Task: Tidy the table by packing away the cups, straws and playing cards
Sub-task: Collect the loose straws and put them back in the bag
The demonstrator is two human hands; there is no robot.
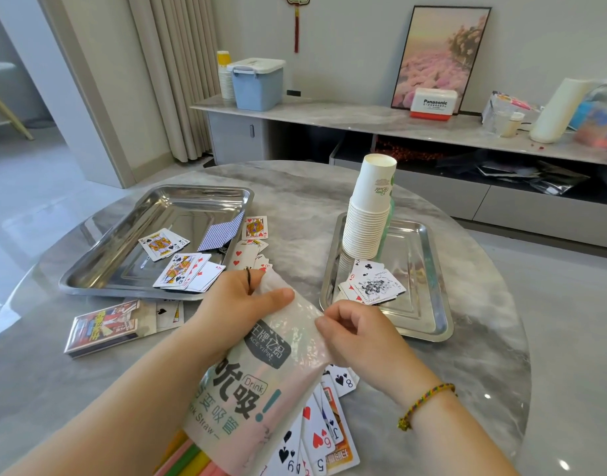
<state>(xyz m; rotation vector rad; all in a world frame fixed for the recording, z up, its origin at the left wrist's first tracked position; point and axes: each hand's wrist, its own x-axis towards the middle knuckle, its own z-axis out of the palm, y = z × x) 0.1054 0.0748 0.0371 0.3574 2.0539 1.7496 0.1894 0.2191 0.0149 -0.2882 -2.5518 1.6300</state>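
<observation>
A pale plastic straw bag with printed lettering hangs over the table's near edge, coloured straws showing at its bottom. My left hand grips the bag's top end. My right hand pinches its right edge. A tall stack of white paper cups stands in the right steel tray, beside a few cards. More playing cards lie in the left steel tray, on the table behind my left hand, and fanned under the bag. A card box lies at the left.
The round grey marble table ends just beyond the trays. Behind it runs a low cabinet with a blue lidded box, a white and red box, a picture and bags.
</observation>
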